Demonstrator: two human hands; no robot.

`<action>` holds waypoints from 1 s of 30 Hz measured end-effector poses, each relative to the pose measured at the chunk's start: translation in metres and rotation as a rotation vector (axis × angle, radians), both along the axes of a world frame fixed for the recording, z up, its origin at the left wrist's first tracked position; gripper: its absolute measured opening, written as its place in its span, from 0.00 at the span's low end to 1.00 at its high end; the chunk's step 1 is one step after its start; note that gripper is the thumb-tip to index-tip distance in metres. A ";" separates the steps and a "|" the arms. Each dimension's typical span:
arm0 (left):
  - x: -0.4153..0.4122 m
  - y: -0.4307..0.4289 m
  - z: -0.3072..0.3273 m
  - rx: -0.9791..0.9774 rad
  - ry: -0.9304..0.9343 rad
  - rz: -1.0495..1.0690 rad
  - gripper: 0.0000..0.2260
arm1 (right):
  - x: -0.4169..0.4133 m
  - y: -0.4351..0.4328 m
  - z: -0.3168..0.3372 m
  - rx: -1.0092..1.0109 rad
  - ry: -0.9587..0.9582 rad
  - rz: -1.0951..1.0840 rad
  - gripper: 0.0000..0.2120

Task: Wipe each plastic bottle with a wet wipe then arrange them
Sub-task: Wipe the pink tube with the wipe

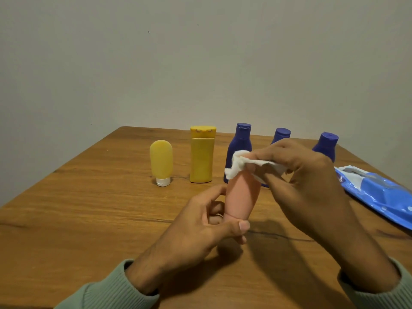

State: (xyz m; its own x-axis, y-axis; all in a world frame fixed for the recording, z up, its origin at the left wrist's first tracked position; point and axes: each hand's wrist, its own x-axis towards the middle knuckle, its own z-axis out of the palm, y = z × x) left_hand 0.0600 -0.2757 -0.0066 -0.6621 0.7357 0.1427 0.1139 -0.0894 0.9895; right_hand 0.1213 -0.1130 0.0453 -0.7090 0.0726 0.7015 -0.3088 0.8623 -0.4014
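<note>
The peach plastic bottle [242,192] is held over the wooden table [89,208], its lower end gripped by the thumb and curled fingers of the left hand [200,228], while the right hand [305,175] pinches a white wet wipe [236,163] around its top. Behind stand a yellow tube [161,159], a yellow bottle [201,161] and three blue bottles [239,141] in a row; a blue wipes pack [379,192] lies at right.

We see a peach-pink bottle [242,195], a white wipe [236,163], a yellow tube [161,161] with a white cap [163,181], a yellow bottle [201,159] and three dark blue bottles [239,143] [282,133] [326,144]. Our wipe pack [376,197] is blue with grey-white patches, the table [78,208] is brown with darker grain, and our ribbed sleeves [107,293] are sage green.
</note>
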 end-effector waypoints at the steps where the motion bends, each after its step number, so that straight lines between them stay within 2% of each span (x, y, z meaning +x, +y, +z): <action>1: 0.001 0.000 0.000 0.012 -0.005 0.011 0.25 | 0.002 -0.002 0.001 0.034 -0.016 0.025 0.14; 4: 0.002 0.001 -0.001 0.011 0.033 0.014 0.25 | 0.005 -0.002 0.002 0.106 -0.004 0.044 0.13; 9: 0.002 0.002 -0.003 -0.055 0.156 0.047 0.22 | -0.001 0.004 -0.002 0.003 0.143 -0.078 0.12; 12: 0.003 0.004 -0.006 -0.019 0.138 0.072 0.18 | 0.000 -0.012 -0.011 0.015 0.062 -0.032 0.13; 16: 0.000 0.003 -0.007 0.013 0.163 0.146 0.12 | 0.001 -0.025 -0.015 0.127 -0.092 0.064 0.13; 20: -0.002 0.002 -0.003 -0.002 0.188 0.124 0.18 | 0.000 -0.011 -0.009 0.125 0.103 -0.006 0.10; 22: -0.002 0.002 -0.003 -0.023 0.195 0.115 0.19 | -0.002 -0.006 -0.011 0.117 0.174 -0.077 0.11; 28: -0.004 0.000 -0.005 0.003 0.093 0.075 0.25 | -0.002 -0.005 -0.012 0.059 0.192 -0.082 0.13; 30: -0.002 0.001 -0.003 0.055 0.042 0.051 0.22 | -0.001 -0.005 -0.012 0.071 0.155 -0.040 0.12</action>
State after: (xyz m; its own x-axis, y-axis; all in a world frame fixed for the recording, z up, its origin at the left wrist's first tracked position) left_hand 0.0577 -0.2742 -0.0098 -0.6910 0.6916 0.2103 0.1609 -0.1365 0.9775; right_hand 0.1203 -0.1183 0.0330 -0.5893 0.0450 0.8066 -0.3270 0.8997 -0.2891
